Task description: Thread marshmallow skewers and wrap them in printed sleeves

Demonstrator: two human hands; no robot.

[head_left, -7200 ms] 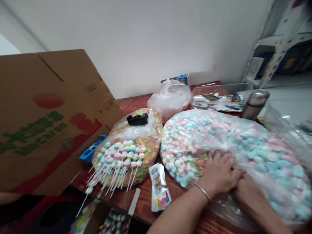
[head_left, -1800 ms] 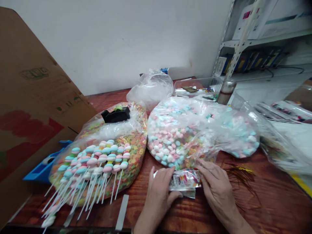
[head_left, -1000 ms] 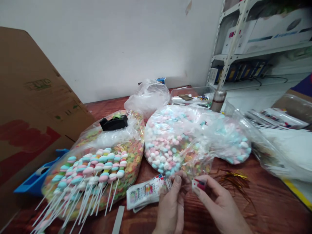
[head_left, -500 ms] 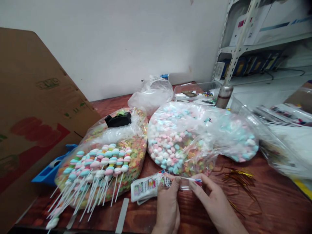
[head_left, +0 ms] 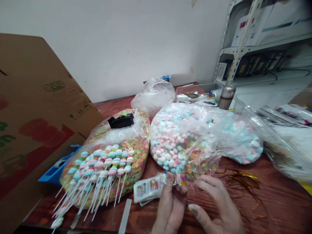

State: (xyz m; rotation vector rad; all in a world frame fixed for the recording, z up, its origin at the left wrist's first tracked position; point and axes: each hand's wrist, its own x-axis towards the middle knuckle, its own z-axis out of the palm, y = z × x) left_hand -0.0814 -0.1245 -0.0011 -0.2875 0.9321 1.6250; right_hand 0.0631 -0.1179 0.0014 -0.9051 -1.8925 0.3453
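Observation:
My left hand [head_left: 172, 204] pinches a small clear printed plastic bag [head_left: 180, 179] between thumb and fingers, its coloured end sticking out to the right. Just right of it my right hand [head_left: 216, 208] is open, thumb and fingers apart; whether a fingertip touches the bag's end I cannot tell. A stack of printed bags [head_left: 148, 188] lies on the table beside my left hand, partly hidden by it. Gold twist ties [head_left: 243, 180] lie loose beyond my right hand. To the left, several marshmallow skewers [head_left: 104, 162] on white sticks rest on a bag of ring-shaped candy [head_left: 138, 156].
A big bag of pastel marshmallows [head_left: 170, 139] lies behind my hands. A black tape dispenser [head_left: 121, 120] sits on the candy bag. A blue dispenser [head_left: 52, 172] and a cardboard box [head_left: 48, 107] stand left. A metal bottle [head_left: 226, 97] and a clear bin [head_left: 202, 87] are at the back.
My right hand has let go of the small bag and opened, its thumb moving down away from it. The left hand keeps its pinch. The view has shifted slightly.

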